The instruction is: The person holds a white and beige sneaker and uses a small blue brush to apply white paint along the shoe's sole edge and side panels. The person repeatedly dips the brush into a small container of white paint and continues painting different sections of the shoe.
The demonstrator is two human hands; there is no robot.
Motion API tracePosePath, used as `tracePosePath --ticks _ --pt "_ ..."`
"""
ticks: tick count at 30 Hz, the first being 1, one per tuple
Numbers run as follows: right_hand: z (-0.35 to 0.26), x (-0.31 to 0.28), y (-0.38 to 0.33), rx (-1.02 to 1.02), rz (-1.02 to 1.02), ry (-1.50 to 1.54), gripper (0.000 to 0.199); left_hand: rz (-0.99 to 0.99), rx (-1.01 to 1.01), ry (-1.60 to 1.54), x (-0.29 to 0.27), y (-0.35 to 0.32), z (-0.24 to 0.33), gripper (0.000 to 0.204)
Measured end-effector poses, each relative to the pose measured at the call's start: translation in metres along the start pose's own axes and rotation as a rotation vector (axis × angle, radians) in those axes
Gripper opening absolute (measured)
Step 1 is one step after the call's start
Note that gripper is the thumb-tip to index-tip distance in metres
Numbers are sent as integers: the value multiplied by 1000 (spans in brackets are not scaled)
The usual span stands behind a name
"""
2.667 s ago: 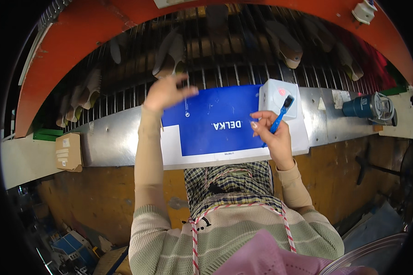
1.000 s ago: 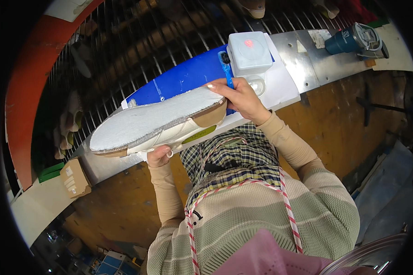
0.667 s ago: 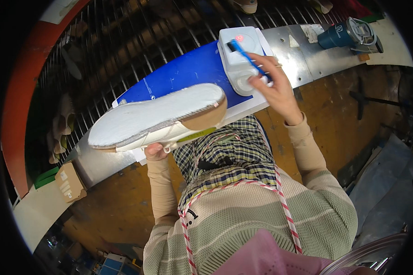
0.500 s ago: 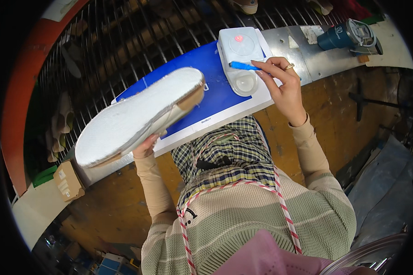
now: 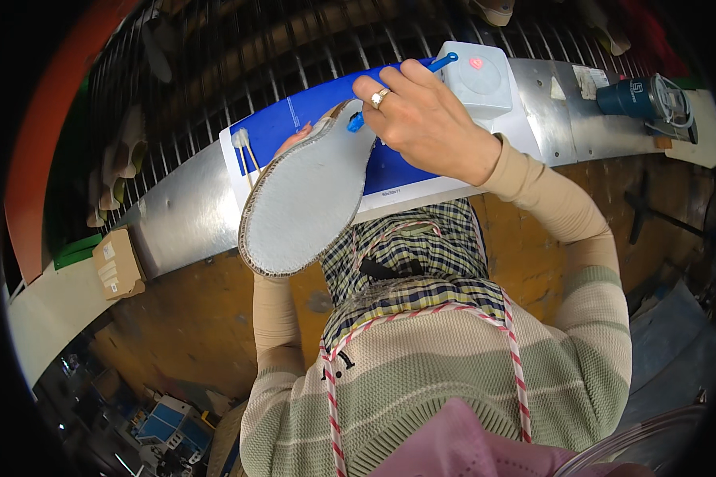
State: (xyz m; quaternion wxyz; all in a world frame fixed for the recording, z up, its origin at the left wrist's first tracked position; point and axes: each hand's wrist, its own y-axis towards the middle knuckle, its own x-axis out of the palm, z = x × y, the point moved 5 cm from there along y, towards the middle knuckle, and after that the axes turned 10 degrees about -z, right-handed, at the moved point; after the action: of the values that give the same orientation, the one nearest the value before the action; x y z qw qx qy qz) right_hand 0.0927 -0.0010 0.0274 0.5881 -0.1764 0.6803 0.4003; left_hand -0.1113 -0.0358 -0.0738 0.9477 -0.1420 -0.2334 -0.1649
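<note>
Shoe [image 5: 298, 211] tilts sole-up over the metal bench's [image 5: 175, 211] near edge, its upper mostly hidden; the left hand [image 5: 295, 137] grips it from behind, only fingers showing. The right hand [image 5: 426, 123], closed around one blue brush [image 5: 356, 122], covers its middle; whether bristles touch the sole is unclear. The shoe blocks part of one blue-and-white sheet [image 5: 318, 99]; around are two sticks [image 5: 252, 154], one white box [image 5: 485, 87], one tumbler [image 5: 640, 99]. Shoes on the dim rack [image 5: 278, 56] defy counting.
</note>
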Motion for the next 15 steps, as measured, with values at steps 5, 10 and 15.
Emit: tracePosePath --ticks 5,10,15 --pt "22 -28 -4 43 -9 -66 16 2 22 -7 3 1 2 50" --pt "32 -7 -36 423 148 519 12 7 52 1 3 0 5 50" --pt "-33 66 -57 636 434 816 30 30 110 15 -2 -5 8 50"
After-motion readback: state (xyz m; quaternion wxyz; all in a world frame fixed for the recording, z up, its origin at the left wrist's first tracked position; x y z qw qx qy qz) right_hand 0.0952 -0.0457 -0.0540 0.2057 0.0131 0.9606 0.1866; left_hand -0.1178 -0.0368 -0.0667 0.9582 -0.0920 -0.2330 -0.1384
